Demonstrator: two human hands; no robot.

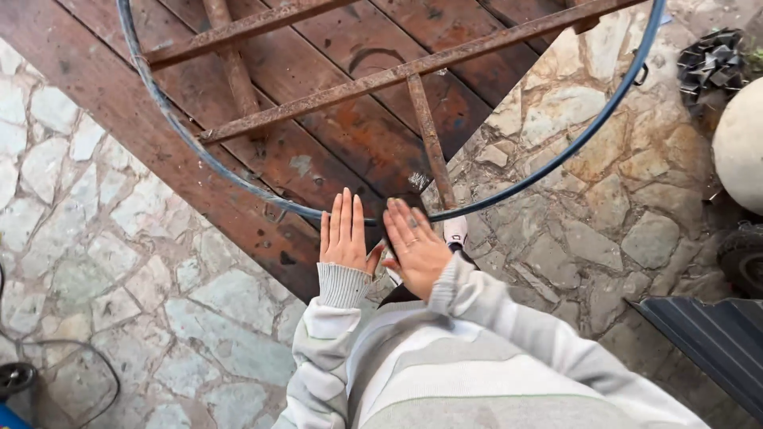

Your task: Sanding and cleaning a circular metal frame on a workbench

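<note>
Stone paving (143, 262) underfoot; both hands, left (343, 234) and right (415, 248), lie flat, fingers extended.

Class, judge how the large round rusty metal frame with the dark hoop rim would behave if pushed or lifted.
The rusty metal frame probably stays stiff, given its welded crossbars. It looks heavy for two hands. Its round dark rim suggests it could roll if stood on edge. Both hands rest flat at the rim.

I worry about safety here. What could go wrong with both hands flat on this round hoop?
The rusty metal bars under the dark hoop look rough; the left hand or right hand could get scratched. Open palms give little grip, so the hoop may slide. The uneven stone floor might cause a trip.
</note>
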